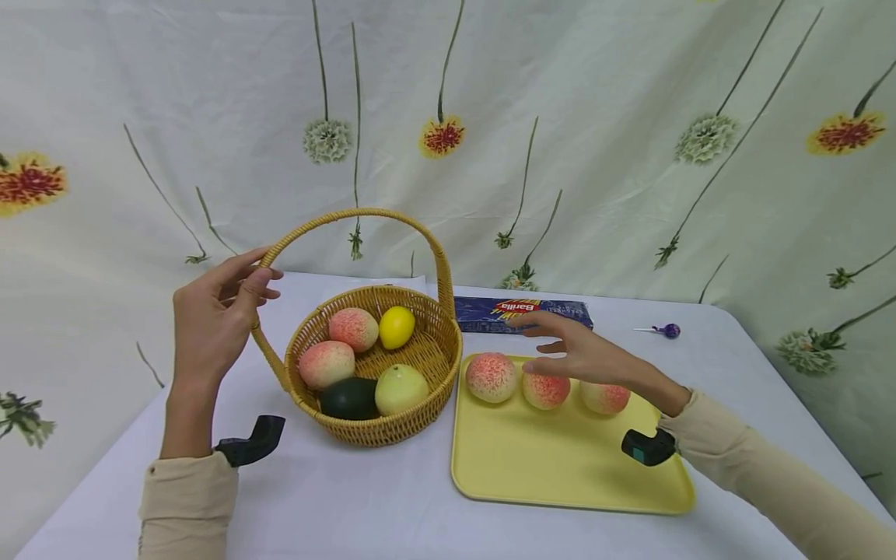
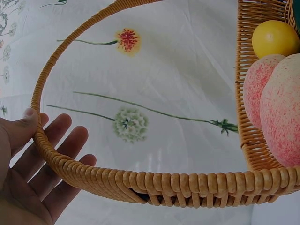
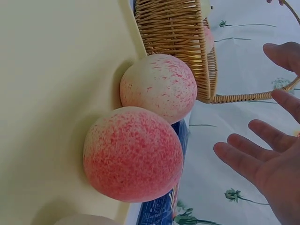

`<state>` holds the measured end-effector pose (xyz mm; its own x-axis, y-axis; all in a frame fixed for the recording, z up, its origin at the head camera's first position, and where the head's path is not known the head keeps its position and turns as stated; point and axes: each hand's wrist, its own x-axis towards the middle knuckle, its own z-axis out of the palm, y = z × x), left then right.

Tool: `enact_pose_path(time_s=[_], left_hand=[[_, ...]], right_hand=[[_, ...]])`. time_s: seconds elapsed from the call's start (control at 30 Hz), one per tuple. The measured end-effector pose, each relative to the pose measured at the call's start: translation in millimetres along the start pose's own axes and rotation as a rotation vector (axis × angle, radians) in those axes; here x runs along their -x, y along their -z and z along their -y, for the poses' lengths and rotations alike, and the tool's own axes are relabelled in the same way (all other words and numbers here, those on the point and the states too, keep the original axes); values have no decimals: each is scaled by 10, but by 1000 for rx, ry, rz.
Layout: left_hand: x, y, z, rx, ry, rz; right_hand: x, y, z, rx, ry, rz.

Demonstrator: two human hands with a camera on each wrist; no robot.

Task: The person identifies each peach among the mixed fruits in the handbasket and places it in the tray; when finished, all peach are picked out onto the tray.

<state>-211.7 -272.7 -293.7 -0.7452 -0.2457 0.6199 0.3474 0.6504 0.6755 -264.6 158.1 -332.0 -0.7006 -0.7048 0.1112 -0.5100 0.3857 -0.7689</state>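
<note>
My left hand (image 1: 217,319) holds the left side of a wicker basket's tall handle (image 1: 371,211), thumb on one side and fingers on the other. The basket (image 1: 378,432) stands on the table. In it lie two peaches (image 1: 353,330), a lemon (image 1: 397,327), a dark green fruit (image 1: 350,399) and a pale green round fruit (image 1: 402,390). Over the back of a yellow tray (image 1: 546,467) hovers my right hand (image 1: 584,354), fingers spread and holding nothing. Under and beside it, a left peach (image 1: 492,378), a middle peach (image 1: 546,391) and a right peach (image 1: 606,398) sit in a row.
Behind the tray lies a blue Barilla pasta box (image 1: 476,313), partly hidden by the right hand. A purple lollipop (image 1: 671,331) is on the white tablecloth at the back right. A flower-patterned curtain (image 1: 616,194) hangs behind the table.
</note>
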Motion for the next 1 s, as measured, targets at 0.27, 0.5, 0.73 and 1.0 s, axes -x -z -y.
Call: enact_pose_path(time_s=[0.27, 0.5, 0.73, 1.0], left_hand=[[5, -2, -9, -4, -5, 2], [7, -2, -11, -14, 2, 1], [6, 0, -9, -14, -4, 0], [6, 0, -9, -8, -6, -1]], right_hand=[[-137, -116, 84, -3, 8, 2], [-265, -220, 142, 8, 39, 15], [-370, -329, 180, 33, 76, 28], [-466, -410, 208, 21, 95, 45]])
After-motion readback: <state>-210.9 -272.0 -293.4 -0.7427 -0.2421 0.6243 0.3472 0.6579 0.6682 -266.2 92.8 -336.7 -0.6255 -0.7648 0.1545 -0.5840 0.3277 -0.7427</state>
